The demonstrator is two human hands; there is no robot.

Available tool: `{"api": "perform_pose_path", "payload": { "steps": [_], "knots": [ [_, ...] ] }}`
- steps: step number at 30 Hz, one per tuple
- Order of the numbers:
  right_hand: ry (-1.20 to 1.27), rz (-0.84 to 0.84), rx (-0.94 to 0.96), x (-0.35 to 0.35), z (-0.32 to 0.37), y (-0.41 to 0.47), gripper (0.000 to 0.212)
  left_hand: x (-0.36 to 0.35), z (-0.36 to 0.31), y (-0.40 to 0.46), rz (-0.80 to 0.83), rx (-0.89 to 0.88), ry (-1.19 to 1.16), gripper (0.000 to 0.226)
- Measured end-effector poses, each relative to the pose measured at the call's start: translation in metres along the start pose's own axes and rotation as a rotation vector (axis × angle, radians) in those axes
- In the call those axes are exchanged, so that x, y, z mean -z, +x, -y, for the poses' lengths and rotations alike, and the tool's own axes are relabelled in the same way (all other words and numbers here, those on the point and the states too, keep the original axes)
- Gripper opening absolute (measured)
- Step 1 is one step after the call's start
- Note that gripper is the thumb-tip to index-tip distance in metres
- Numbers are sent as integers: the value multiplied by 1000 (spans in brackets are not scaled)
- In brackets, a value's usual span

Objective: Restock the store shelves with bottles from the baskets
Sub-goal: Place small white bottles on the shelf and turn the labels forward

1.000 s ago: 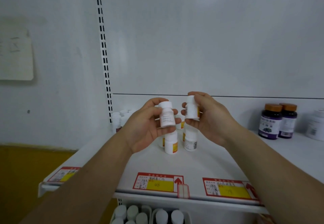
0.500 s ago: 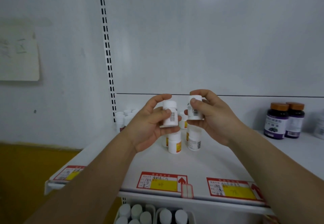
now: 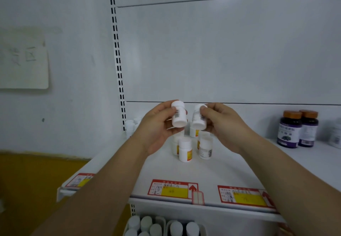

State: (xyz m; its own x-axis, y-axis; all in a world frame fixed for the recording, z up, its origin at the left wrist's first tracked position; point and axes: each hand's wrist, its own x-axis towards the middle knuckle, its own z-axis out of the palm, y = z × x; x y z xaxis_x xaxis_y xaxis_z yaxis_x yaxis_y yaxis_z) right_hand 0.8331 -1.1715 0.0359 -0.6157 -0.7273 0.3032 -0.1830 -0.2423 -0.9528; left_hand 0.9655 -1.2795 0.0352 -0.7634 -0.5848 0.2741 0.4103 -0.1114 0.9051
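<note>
Over the shelf point(image 3: 230, 165), mid-air: both hands up, one small white bottle each, just above the cluster already standing there.
left hand point(image 3: 156, 126): fingers and thumb curled round the left white bottle point(image 3: 178, 114); bottle tipped so its base faces the camera, barcode side showing.
right hand point(image 3: 223, 125): pinches the right white bottle point(image 3: 199, 117) with thumb on the cap end, fingers wrapped behind; also tipped, base toward the camera.
gap between held bottles: close beside each other; contact not clear.
placed stock: a few white bottles with yellow-red labels point(image 3: 185, 150) upright mid-shelf, directly under the hands; more white bottles point(image 3: 132, 125) at the back left by the slotted upright.
other stock: two dark bottles with orange caps point(image 3: 297, 128) far right on the same shelf, well apart from the hands.
price tags point(image 3: 172, 189): red-yellow, on the shelf front edge.
supply: rows of white caps point(image 3: 147, 225) visible below the shelf edge, seemingly in bins; baskets themselves not identifiable.
progress (judgement): early-to-mid. Only a handful placed, most of the shelf bare.
left to do (judgement): set these two down upright beside the cluster, labels forward, then fetch more.
</note>
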Motion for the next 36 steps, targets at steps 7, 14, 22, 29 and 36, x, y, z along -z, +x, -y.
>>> {"api": "perform_pose_path", "payload": {
  "steps": [7,14,22,29,36],
  "knots": [
    [-380,23,63,8,21,-16,28,8,-19,-25,37,-83,567,32],
    [-966,164,199,22,-6,-50,37,15,15,-52,150,-214,1177,31],
    [-1088,232,122,23,-16,-49,47,17,24,-42,161,-203,1331,37],
    [-1090,171,146,23,9,-10,50,24,6,-19,108,-129,1305,39],
    [-1283,212,60,4,-4,61,53,27,9,8,48,-22,1323,44]
  ]
}}
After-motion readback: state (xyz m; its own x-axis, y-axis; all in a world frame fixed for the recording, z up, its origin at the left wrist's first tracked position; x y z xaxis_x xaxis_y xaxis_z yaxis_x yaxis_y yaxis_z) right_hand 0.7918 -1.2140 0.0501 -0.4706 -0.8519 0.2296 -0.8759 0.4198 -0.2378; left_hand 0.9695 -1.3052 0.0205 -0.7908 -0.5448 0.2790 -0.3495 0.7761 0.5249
